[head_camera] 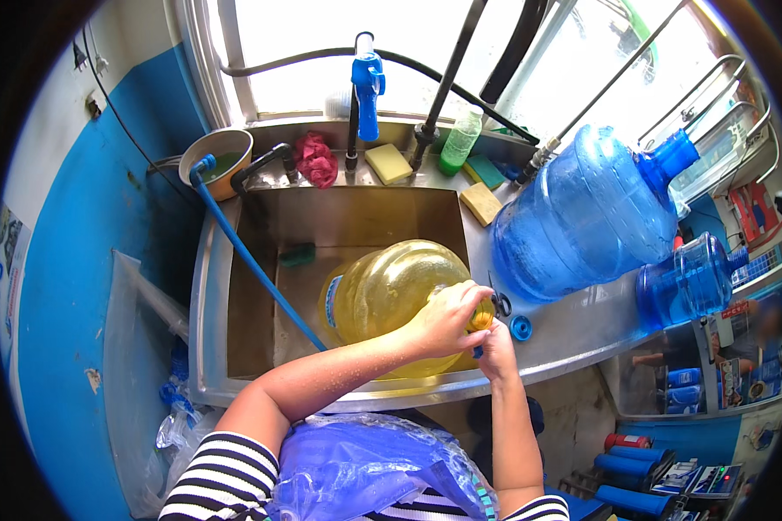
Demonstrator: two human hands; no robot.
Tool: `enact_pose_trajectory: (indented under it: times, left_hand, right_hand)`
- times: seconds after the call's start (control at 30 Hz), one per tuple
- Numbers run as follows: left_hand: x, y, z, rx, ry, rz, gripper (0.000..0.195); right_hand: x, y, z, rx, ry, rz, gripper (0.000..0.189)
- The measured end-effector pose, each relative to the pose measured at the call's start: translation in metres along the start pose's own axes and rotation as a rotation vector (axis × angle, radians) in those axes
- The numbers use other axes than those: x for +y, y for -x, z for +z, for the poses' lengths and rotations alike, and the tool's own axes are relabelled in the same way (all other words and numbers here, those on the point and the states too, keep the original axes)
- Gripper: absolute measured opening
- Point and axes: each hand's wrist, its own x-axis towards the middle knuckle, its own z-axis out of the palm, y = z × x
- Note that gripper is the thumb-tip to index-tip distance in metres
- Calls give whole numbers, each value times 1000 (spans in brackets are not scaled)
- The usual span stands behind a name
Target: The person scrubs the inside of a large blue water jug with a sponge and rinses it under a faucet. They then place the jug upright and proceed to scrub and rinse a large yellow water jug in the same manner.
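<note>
A large yellow-tinted plastic water jug [397, 293] lies tilted in a stainless steel sink [365, 208], its neck pointing right. My left hand [453, 316] reaches across the jug and grips its neck. Closed around the underside of the jug's orange-looking mouth [481, 318] is my right hand [498, 352]. A bit of blue shows by its fingers, too hidden to name. Just right of my hands, black-handled scissors [503, 304] and a round blue cap [521, 327] rest on the steel counter.
A big blue water jug [580, 215] and a smaller one [687, 283] occupy the right counter. Along the back stand a blue-handled faucet [367, 91], a yellow sponge [389, 164] and a bottle of green liquid [461, 140]. A blue hose [254, 260] crosses the sink from a bucket [234, 143].
</note>
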Motion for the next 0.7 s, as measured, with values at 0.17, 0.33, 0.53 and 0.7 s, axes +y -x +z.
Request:
enact_pose_trajectory:
  times: [0.17, 0.33, 0.53, 0.7]
  left_hand:
    - [-4, -1, 0, -16, -109, 54, 51]
    - [-2, 3, -38, 41, 25, -65, 46]
    - [-37, 21, -145, 278, -12, -290, 40]
    - [-46, 50, -188, 386, 113, -354, 44]
  right_hand:
    - [28, -39, -34, 250, 759, -398, 5]
    - [-11, -74, -43, 435, 1226, -328, 9]
    - [-32, -103, 18, -188, 1763, 11, 35]
    - [-57, -203, 70, -57, 1479, -517, 44]
